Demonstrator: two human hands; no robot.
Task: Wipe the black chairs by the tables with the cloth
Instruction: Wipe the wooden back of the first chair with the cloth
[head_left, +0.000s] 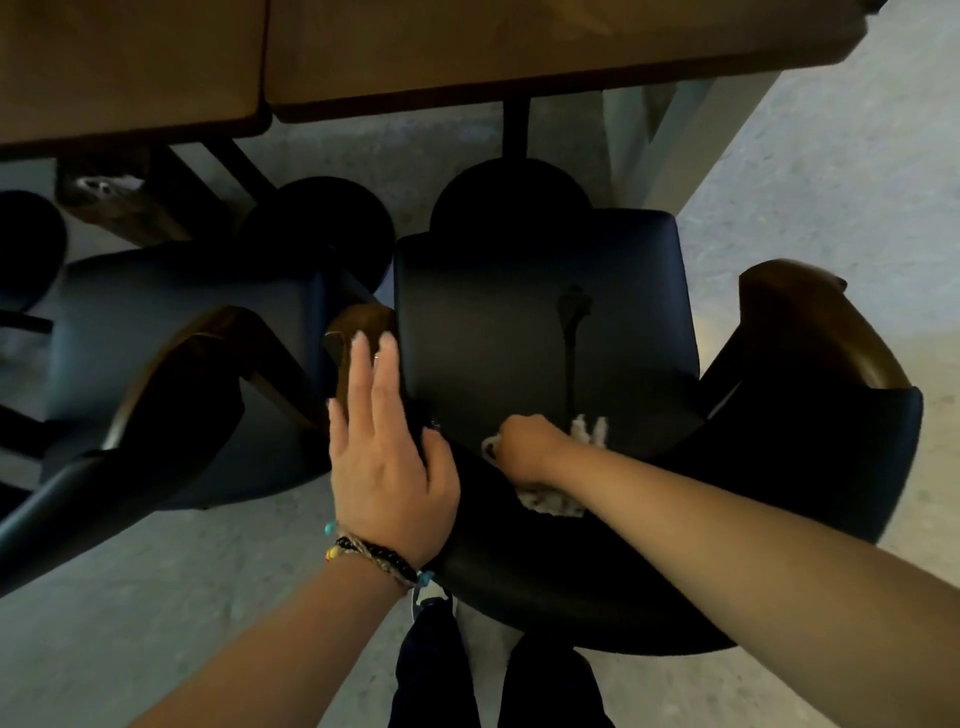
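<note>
One white cloth (550, 499) is bunched and gripped in right hand (524, 444), pressed at rear of seat of near black chair (540, 332). Chair's left wooden armrest (358, 322) is touched by left hand (384, 457), fingers straight, nothing held. Second black chair (171, 312) is seen left of it. Two wooden tables (467, 47) are seen beyond it.

Black chair (540, 332), padded seat, curved black backrest, brown wooden armrests, pulled out from table (467, 52), seat facing it. Second black chair (171, 306) just beside, at left. White cloth (587, 431) bunched at rear of near seat, against backrest, partly hidden.
</note>
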